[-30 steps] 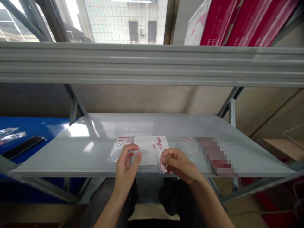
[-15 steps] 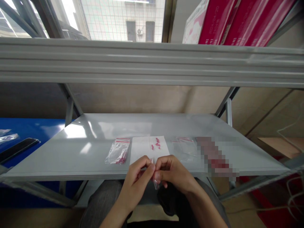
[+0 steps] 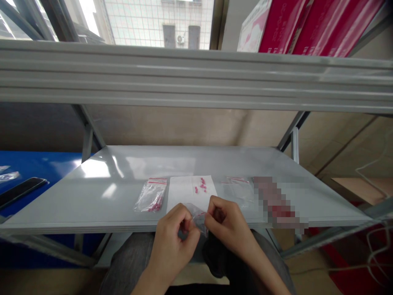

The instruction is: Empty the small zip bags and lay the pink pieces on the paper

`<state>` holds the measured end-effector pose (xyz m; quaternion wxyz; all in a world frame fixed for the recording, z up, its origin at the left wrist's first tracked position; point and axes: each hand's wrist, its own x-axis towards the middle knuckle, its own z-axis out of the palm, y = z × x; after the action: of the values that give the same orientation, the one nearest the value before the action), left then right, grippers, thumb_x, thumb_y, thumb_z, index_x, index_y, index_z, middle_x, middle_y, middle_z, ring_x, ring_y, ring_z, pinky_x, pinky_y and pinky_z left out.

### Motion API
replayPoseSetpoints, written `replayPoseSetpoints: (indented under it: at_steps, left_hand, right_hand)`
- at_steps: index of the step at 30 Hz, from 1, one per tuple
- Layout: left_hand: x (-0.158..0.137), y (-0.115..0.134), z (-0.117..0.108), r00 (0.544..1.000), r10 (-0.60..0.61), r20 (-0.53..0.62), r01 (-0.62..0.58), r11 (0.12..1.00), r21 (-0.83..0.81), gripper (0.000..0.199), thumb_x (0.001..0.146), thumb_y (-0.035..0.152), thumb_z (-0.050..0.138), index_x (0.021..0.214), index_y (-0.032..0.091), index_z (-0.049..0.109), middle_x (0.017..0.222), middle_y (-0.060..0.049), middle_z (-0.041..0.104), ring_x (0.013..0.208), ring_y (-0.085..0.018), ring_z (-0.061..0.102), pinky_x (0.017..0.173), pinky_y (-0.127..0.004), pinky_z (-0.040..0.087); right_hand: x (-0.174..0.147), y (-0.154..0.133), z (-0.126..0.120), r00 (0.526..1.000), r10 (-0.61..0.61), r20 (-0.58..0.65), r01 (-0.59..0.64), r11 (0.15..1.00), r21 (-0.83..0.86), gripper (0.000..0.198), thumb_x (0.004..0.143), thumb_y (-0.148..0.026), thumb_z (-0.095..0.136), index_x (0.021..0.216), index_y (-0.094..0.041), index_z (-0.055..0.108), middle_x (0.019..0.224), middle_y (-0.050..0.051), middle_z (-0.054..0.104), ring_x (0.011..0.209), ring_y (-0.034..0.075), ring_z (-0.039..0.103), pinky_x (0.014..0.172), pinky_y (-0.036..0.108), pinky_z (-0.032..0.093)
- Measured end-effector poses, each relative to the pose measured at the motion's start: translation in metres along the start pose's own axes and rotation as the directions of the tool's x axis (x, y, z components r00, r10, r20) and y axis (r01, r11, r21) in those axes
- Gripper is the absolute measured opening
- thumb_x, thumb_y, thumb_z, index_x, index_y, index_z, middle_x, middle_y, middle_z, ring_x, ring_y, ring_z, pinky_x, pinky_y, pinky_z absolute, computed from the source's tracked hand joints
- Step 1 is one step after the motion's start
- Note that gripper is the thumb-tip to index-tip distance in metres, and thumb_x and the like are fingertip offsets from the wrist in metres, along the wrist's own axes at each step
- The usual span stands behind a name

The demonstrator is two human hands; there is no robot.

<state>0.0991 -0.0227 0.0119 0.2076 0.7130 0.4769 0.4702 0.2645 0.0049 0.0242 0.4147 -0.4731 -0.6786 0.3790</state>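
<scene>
A clear zip-lock bag (image 3: 199, 216) is stretched between my two hands at the front edge of the shelf. My left hand (image 3: 178, 233) pinches one side of it, and my right hand (image 3: 225, 223) pinches the other. Part of the bag is hidden by my fingers. Just beyond, several small pink-red pieces (image 3: 203, 185) lie on a white sheet of paper (image 3: 181, 188). To the left of the paper rests a zip-lock bag with pink-red pieces in it (image 3: 152, 194). Flat clear zip-lock bags (image 3: 241, 189) with red seal lines lie to its right.
A blurred-out item (image 3: 274, 203) lies at the right of the grey shelf (image 3: 123, 200). An upper beam (image 3: 184, 78) crosses above, with red boxes (image 3: 319, 28) over it. On a blue surface at the left lies a phone (image 3: 21, 191).
My hands have moved apart, and the bag that was bunched between my fingertips is now spread out between them. The pieces on the paper have stayed in place.
</scene>
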Motion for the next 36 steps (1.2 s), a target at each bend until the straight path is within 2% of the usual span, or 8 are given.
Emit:
replayPoseSetpoints:
  at_steps: [4, 6, 9, 16, 21, 25, 31, 36]
  left_hand:
    - [0.002, -0.003, -0.002, 0.979, 0.199, -0.033, -0.199, 0.980, 0.007, 0.035, 0.072, 0.026, 0.072, 0.098, 0.019, 0.051, 0.101, -0.007, 0.059, 0.094, -0.023, 0.059, 0.078, -0.035, 0.050]
    - [0.004, -0.006, 0.000, 0.961, 0.270, 0.059, -0.272, 0.962, 0.036, 0.077, 0.064, 0.034, 0.081, 0.129, 0.019, 0.042, 0.132, -0.016, 0.051, 0.123, -0.033, 0.050, 0.103, -0.050, 0.043]
    - [0.005, -0.009, 0.004, 0.945, 0.314, 0.096, -0.323, 0.942, 0.092, 0.072, 0.070, 0.026, 0.078, 0.132, 0.023, 0.042, 0.127, -0.011, 0.058, 0.121, -0.029, 0.054, 0.116, -0.058, 0.028]
    - [0.006, -0.006, 0.009, 0.962, 0.271, -0.040, -0.270, 0.962, 0.045, 0.048, 0.072, 0.015, 0.071, 0.115, 0.023, 0.052, 0.105, -0.004, 0.064, 0.102, -0.022, 0.063, 0.107, -0.048, 0.044]
    - [0.005, -0.012, 0.011, 0.965, 0.214, -0.153, -0.197, 0.973, 0.119, 0.046, 0.079, 0.017, 0.069, 0.121, 0.022, 0.052, 0.105, -0.006, 0.061, 0.097, -0.021, 0.061, 0.085, -0.037, 0.054]
    - [0.004, -0.015, 0.014, 0.956, 0.226, -0.188, -0.195, 0.966, 0.171, 0.042, 0.081, 0.014, 0.065, 0.121, 0.023, 0.055, 0.109, -0.007, 0.062, 0.103, -0.024, 0.061, 0.089, -0.039, 0.052]
    - [0.010, -0.009, 0.009, 0.999, -0.029, 0.027, 0.035, 0.966, -0.257, 0.038, 0.076, 0.014, 0.066, 0.113, 0.021, 0.060, 0.108, -0.006, 0.067, 0.100, -0.023, 0.064, 0.087, -0.034, 0.051]
    - [0.011, -0.012, 0.005, 0.906, -0.169, 0.388, 0.411, 0.567, -0.714, 0.040, 0.079, 0.041, 0.072, 0.110, 0.017, 0.064, 0.092, -0.005, 0.064, 0.088, -0.018, 0.061, 0.078, -0.027, 0.049]
  right_hand:
    - [-0.005, -0.011, -0.001, 1.000, 0.010, -0.011, -0.010, 0.999, -0.041, 0.012, 0.065, -0.010, 0.053, 0.059, -0.019, 0.048, 0.051, -0.007, 0.044, 0.047, 0.008, 0.039, 0.046, 0.020, 0.028]
    - [-0.006, -0.014, -0.002, 0.999, 0.020, 0.043, -0.020, 1.000, 0.017, 0.010, 0.065, -0.010, 0.052, 0.061, -0.019, 0.048, 0.052, -0.006, 0.045, 0.048, 0.008, 0.040, 0.046, 0.020, 0.030]
    - [-0.006, -0.014, -0.005, 0.998, 0.027, 0.057, -0.029, 0.999, 0.031, 0.011, 0.065, -0.010, 0.051, 0.060, -0.019, 0.047, 0.052, -0.007, 0.044, 0.049, 0.008, 0.039, 0.046, 0.020, 0.029]
    - [-0.008, -0.018, -0.009, 0.999, -0.043, -0.013, 0.042, 0.997, -0.061, 0.008, 0.073, -0.013, 0.054, 0.068, -0.019, 0.051, 0.059, -0.004, 0.049, 0.053, 0.011, 0.046, 0.048, 0.022, 0.035]
    - [-0.017, -0.027, -0.004, 0.919, -0.378, -0.113, 0.331, 0.896, -0.297, 0.018, 0.071, -0.025, 0.073, 0.085, -0.020, 0.062, 0.115, 0.011, 0.057, 0.109, 0.028, 0.055, 0.088, 0.040, 0.048]
    - [-0.016, -0.018, 0.007, 0.920, -0.391, -0.013, 0.367, 0.873, -0.322, 0.017, 0.080, -0.018, 0.066, 0.096, -0.022, 0.069, 0.138, 0.010, 0.046, 0.129, 0.030, 0.043, 0.101, 0.043, 0.042]
    - [-0.008, -0.014, 0.010, 0.959, -0.278, -0.046, 0.275, 0.958, -0.078, 0.012, 0.087, -0.021, 0.062, 0.086, -0.022, 0.074, 0.112, 0.008, 0.051, 0.110, 0.024, 0.053, 0.094, 0.038, 0.044]
    - [-0.010, -0.022, -0.011, 0.930, -0.368, -0.023, 0.367, 0.930, -0.032, 0.016, 0.090, -0.032, 0.059, 0.095, -0.025, 0.073, 0.103, 0.006, 0.053, 0.106, 0.025, 0.048, 0.097, 0.042, 0.037]
